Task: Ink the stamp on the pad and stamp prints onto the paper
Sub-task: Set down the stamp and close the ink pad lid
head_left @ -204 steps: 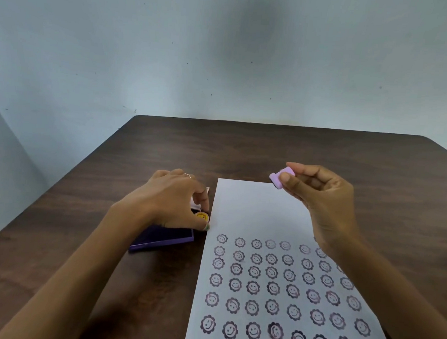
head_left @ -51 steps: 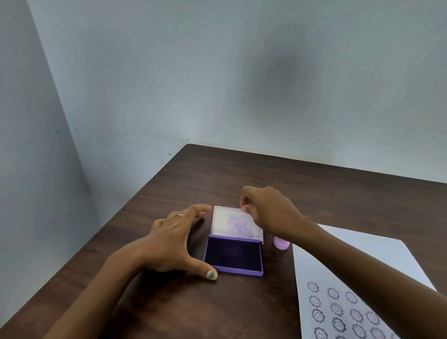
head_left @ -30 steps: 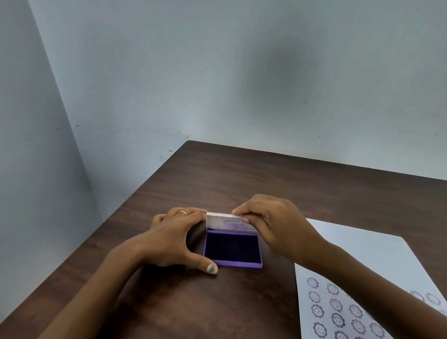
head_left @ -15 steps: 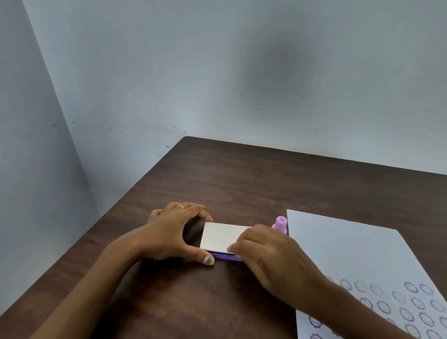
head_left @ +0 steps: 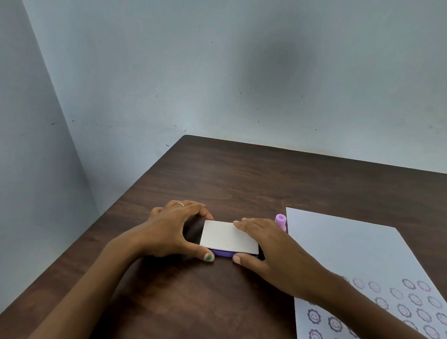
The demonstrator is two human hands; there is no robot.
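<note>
The purple ink pad (head_left: 227, 239) lies on the dark wooden table (head_left: 243, 175) with its white lid down flat. My left hand (head_left: 173, 230) clasps its left end between thumb and fingers. My right hand (head_left: 267, 246) holds the right end, fingers lying on the lid and thumb at the front edge. The small pink stamp (head_left: 280, 222) stands upright on the table just behind my right hand, free of both hands. The white paper (head_left: 350, 255) lies to the right, its near part covered with several rows of purple smiley-flower prints.
The table's left edge runs diagonally close to my left forearm. Pale blue walls meet in a corner behind the table's far left corner.
My right hand folded the ink pad's lid forward and down until it lay shut. It now rests on the shut lid. My left hand stayed at the pad's left end throughout.
</note>
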